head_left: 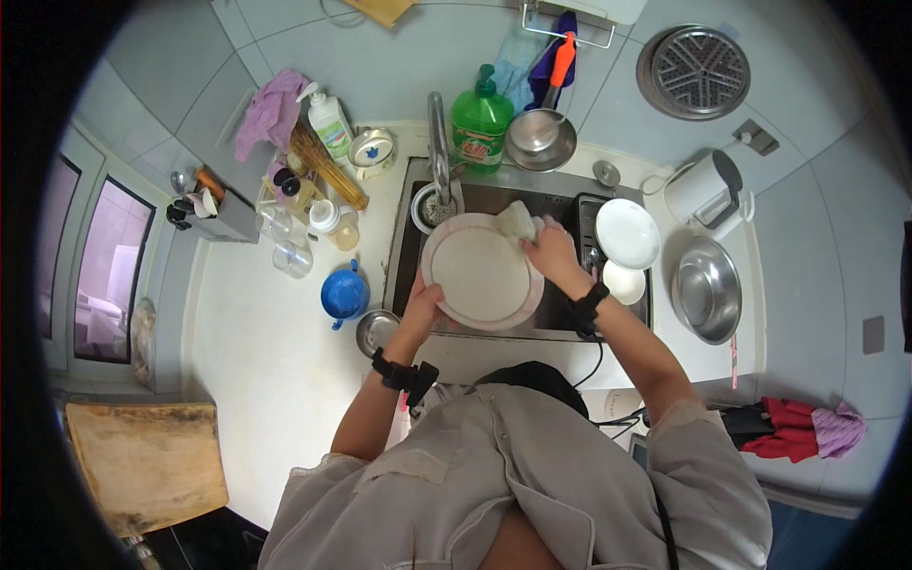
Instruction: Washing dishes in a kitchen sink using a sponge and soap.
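Observation:
My left hand [423, 308] grips the lower left rim of a large white plate [479, 274] with a pink-patterned border, held over a steel sink [556, 191]. In my right hand [554, 253] is a pale dishcloth [516, 222], which lies against the plate's upper right rim. The steel faucet [437, 142] rises behind the plate. Just under its spout sits a light bowl [418, 206] with something speckled inside. Right of my right hand, a black dish rack [588, 214] carries a white plate [627, 234] and a smaller white bowl [624, 283].
Left of the sink are a blue two-handled bowl [345, 293], a small steel bowl [377, 333], plastic bottles [333, 223] and a straw brush [328, 164]. Green detergent [481, 128] stands behind. A steel basin [707, 291] and white electric kettle [702, 189] are at right.

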`<act>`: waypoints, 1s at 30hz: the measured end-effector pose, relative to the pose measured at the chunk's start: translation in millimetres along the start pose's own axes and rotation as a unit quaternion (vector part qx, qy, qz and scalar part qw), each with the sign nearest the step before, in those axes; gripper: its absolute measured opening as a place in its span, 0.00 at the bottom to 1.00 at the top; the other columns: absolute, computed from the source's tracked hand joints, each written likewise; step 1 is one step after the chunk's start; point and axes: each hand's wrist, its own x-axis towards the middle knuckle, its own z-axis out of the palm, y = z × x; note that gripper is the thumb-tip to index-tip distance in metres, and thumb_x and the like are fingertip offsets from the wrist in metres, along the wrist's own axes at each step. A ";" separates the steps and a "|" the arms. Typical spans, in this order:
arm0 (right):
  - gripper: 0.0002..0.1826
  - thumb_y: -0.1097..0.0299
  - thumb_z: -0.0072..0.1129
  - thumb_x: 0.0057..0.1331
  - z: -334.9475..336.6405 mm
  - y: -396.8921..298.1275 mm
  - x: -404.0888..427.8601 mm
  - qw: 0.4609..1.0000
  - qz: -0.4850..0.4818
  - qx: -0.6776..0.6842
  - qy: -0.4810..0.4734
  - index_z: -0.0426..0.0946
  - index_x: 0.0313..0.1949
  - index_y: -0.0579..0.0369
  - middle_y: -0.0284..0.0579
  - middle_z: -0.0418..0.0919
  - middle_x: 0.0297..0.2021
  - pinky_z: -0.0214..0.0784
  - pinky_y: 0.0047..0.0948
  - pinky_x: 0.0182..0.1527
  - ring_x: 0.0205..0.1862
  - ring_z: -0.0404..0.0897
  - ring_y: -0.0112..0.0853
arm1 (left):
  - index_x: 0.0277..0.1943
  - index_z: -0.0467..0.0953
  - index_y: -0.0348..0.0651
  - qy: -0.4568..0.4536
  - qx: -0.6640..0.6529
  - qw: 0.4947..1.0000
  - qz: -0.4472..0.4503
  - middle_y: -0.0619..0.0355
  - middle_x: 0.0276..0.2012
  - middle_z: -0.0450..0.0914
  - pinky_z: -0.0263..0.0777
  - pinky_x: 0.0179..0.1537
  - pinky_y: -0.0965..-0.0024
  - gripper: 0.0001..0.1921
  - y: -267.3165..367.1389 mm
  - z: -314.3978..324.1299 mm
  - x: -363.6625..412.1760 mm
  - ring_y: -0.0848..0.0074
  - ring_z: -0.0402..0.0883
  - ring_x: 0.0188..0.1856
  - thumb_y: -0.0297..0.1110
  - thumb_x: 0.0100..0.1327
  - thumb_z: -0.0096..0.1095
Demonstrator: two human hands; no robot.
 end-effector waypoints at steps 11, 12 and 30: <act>0.25 0.71 0.47 0.54 -21.2 -60.2 -22.4 0.959 -0.261 -0.113 0.009 0.68 0.53 0.34 0.44 0.70 0.32 0.66 0.35 0.37 0.36 0.73 0.39 | 0.61 0.46 0.46 0.001 -0.009 1.000 0.021 0.47 0.43 0.70 0.76 0.19 0.69 0.33 -0.7 2.0 10.4 0.64 0.78 0.31 0.24 0.48 0.39; 0.22 0.69 0.49 0.54 -21.2 -57.1 -18.7 0.976 -0.186 -0.111 -0.006 0.70 0.51 0.42 0.46 0.72 0.35 0.68 0.36 0.34 0.32 0.75 0.39 | 0.61 0.46 0.46 -0.004 -0.006 1.000 0.023 0.47 0.43 0.70 0.76 0.19 0.70 0.33 -0.4 1.6 9.9 0.65 0.78 0.31 0.24 0.48 0.40; 0.15 0.59 0.48 0.57 -6.2 -92.7 -14.5 0.984 -0.135 0.090 -0.076 0.74 0.26 0.60 0.54 0.75 0.26 0.68 0.40 0.34 0.30 0.76 0.45 | 0.64 0.43 0.46 -0.038 0.089 0.994 0.048 0.52 0.50 0.64 0.79 0.24 0.71 0.34 -10.1 17.6 -1.0 0.70 0.74 0.40 0.24 0.51 0.41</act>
